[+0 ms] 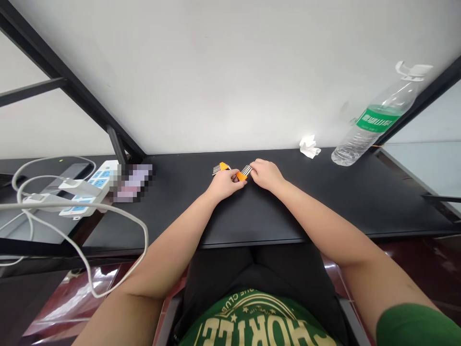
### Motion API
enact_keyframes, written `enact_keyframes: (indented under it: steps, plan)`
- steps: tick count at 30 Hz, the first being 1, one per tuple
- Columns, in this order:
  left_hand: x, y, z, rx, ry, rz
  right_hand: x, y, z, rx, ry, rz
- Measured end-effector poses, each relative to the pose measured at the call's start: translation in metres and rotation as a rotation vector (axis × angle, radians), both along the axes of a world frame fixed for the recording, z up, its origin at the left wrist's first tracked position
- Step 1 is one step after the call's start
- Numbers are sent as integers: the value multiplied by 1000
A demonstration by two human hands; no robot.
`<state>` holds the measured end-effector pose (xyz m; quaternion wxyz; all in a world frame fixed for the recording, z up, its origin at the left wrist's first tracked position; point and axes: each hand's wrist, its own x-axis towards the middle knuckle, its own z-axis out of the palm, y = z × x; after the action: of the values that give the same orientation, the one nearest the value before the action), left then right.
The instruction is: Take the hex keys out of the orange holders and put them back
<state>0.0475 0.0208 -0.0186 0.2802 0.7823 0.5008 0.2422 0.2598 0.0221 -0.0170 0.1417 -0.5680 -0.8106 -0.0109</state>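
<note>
Fingers of the left hand (224,185) are pinched on a small orange piece (242,176) above the black table (252,218); those of the right hand (267,175) are bunched at its striped end (247,169), though I cannot tell whether they grip it. Another orange part (224,166) shows behind the left hand, any join hidden. A loose pinch could let the piece slip; an uneven pull could bend the stripes; a knuckle could nudge the rear part.
</note>
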Motion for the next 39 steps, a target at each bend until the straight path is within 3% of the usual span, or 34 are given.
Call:
enact_keyframes:
  steps: [11,21,32,39]
  plan:
    - [0,0,6,-35,61,24,7,3,3,9,-66,-64]
    - [-10,0,14,77,356,-8,33,16,13,-250,-117,-161]
    - [-16,7,8,75,415,-24,67,8,27,-443,-34,-39]
    - [-18,10,4,60,394,-30,72,10,24,-438,-38,-36]
